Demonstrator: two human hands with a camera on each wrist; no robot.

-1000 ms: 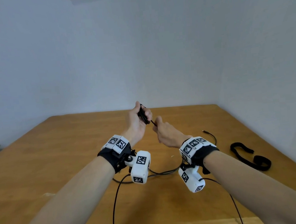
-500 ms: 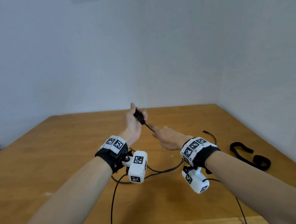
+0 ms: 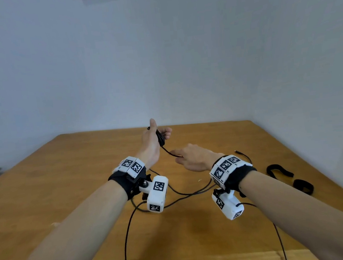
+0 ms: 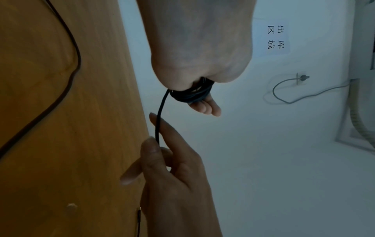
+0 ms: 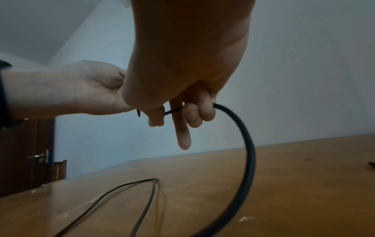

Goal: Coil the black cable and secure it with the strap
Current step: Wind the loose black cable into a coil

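Note:
Several turns of the black cable coil (image 3: 160, 139) lie around the curled fingers of my left hand (image 3: 160, 129), held above the wooden table (image 3: 66, 182) with the thumb pointing up. The left wrist view shows the coil (image 4: 192, 94) wrapped round those fingers. One strand runs from the coil down to my right hand (image 3: 179, 156), which pinches it between thumb and fingers (image 4: 150, 144). From that hand the loose cable (image 5: 248, 144) arcs down to the table, where its slack (image 3: 190, 194) lies under my wrists. The black strap (image 3: 279, 170) lies flat at the right.
The cable's free plug end (image 3: 238, 152) rests on the table behind my right wrist. A white wall stands close behind and to the right of the table. Thin wrist-camera leads (image 3: 126, 239) hang over the front edge.
My right hand has drawn away from the left, down and to the right, with a short stretch of cable now taut between them. The left hand has lifted slightly with its thumb raised.

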